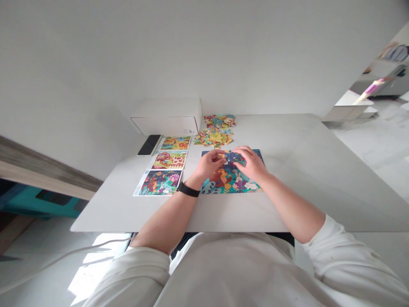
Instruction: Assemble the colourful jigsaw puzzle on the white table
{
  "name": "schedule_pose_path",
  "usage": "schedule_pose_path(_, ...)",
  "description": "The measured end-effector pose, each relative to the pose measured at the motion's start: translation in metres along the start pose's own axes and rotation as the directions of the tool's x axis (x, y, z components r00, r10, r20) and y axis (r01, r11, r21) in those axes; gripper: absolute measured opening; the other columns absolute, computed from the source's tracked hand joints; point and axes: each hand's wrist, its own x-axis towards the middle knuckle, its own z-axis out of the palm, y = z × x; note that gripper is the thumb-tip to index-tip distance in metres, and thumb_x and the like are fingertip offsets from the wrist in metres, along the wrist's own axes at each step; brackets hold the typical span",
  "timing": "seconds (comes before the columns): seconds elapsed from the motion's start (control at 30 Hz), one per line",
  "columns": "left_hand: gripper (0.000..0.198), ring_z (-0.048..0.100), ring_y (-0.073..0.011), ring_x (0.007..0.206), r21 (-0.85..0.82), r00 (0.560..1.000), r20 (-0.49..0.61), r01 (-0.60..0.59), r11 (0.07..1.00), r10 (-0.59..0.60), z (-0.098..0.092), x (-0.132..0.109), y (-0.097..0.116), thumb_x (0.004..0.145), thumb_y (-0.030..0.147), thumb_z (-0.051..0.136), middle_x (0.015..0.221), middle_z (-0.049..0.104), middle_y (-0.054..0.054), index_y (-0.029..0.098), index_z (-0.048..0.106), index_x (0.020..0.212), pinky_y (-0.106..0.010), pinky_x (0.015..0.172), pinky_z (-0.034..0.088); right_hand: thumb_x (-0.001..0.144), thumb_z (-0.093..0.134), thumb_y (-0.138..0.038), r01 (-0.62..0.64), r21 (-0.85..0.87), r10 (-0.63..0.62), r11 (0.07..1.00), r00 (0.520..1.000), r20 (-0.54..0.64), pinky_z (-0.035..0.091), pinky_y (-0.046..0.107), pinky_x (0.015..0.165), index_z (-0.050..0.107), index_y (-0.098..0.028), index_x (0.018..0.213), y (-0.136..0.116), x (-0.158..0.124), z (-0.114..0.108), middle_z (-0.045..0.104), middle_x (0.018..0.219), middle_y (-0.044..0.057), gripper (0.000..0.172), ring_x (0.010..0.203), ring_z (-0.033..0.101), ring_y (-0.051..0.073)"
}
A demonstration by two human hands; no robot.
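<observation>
A nearly whole jigsaw puzzle (228,181) lies on the table in front of me, with rabbits, a brown animal and plants on dark blue and teal. Both hands are over its upper part. My left hand (211,164), a black band on its wrist, has thumb and fingers bent close together at a small puzzle piece (226,162), whose outline is hard to make out. Facing it, my right hand (253,164) rests at the puzzle's upper right. Its thumb and forefinger are apart, with dark blue puzzle surface between them. My palms hide parts of the picture.
Behind the puzzle lie two heaps of loose pieces, a nearer one (215,137) and a farther one (220,121). A sheet with three printed pictures (142,184) lies to the left, beside a phone (149,145). A white box (166,117) stands against the wall.
</observation>
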Motion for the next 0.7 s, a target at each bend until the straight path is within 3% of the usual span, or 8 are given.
schedule_pose_path(0.17, 0.041, 0.058, -0.0103, 0.061, 0.004, 1.000, 0.019, 0.018, 1.000, -0.018, 0.002, -0.001, 0.003, 0.081, 0.035, 0.083, 0.076, 0.069, 0.002, 0.017, 0.069, 0.116, -0.023, 0.059, 0.045, 0.095, 0.070, -0.016, 0.129, -0.035, -0.130, 0.991, 0.991, -0.042, 0.057, 0.051, 0.113, 0.070, -0.028, 0.132, 0.005, 0.000, 0.004, 0.072, 0.133, 0.010, 0.039, 0.128, 0.069, 0.030)
schedule_pose_path(0.5, 0.042, 0.061, -0.0118, 0.066, 0.035, 0.999, 0.007, 0.031, 0.999, -0.031, 0.004, -0.001, 0.002, 0.080, 0.035, 0.082, 0.077, 0.070, 0.002, 0.016, 0.070, 0.116, -0.024, 0.064, 0.048, 0.096, 0.071, -0.019, 0.120, -0.114, -0.121, 0.986, 0.993, -0.003, 0.054, 0.052, 0.115, 0.075, -0.028, 0.130, 0.009, 0.000, 0.003, 0.072, 0.134, 0.010, 0.035, 0.128, 0.067, 0.031)
schedule_pose_path(0.63, 0.045, 0.065, -0.0136, 0.069, 0.075, 0.999, 0.019, 0.039, 0.996, -0.041, -0.008, 0.002, 0.006, 0.081, 0.036, 0.082, 0.081, 0.074, -0.002, 0.016, 0.072, 0.120, -0.025, 0.065, 0.050, 0.098, 0.071, -0.022, 0.085, -0.092, -0.086, 0.992, 0.996, -0.006, 0.055, 0.049, 0.113, 0.077, -0.028, 0.125, 0.011, 0.001, 0.001, 0.074, 0.132, 0.010, 0.028, 0.125, 0.069, 0.029)
schedule_pose_path(0.7, 0.046, 0.066, -0.0141, 0.072, 0.100, 0.999, -0.042, 0.013, 0.995, -0.009, -0.022, 0.007, 0.007, 0.083, 0.038, 0.081, 0.086, 0.076, -0.003, 0.017, 0.071, 0.123, -0.026, 0.068, 0.052, 0.098, 0.071, -0.023, 0.056, -0.084, -0.057, 0.995, 0.998, -0.017, 0.055, 0.048, 0.113, 0.078, -0.028, 0.121, 0.012, 0.003, -0.002, 0.075, 0.132, 0.009, 0.025, 0.125, 0.069, 0.029)
